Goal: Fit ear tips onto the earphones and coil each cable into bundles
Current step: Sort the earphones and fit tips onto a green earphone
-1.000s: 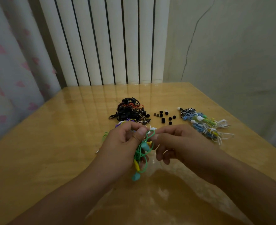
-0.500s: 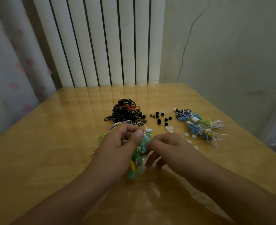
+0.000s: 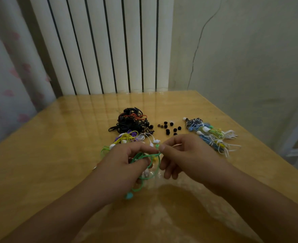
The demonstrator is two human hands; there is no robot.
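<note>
A: Pinching: right hand (image 3: 183, 155), thumb and forefinger closed on the green earbud (image 3: 157, 146) at the cable end; other fingers (image 3: 169, 172) loosely curled below.

B: Left hand (image 3: 125, 165)?

A: Clenched round loops of the green cable (image 3: 144, 156), just above the tabletop (image 3: 48, 155). A teal piece (image 3: 129, 195) hangs under the wrist.

B: Anything hard to read?

A: Whether a tip sits on the bud, too small to tell. Palm hides most of the coil. Beyond: black tangle (image 3: 130, 122), loose black ear tips (image 3: 170, 128), coloured loose earphones (image 3: 129, 136), finished bundles (image 3: 211, 134) at right.
</note>
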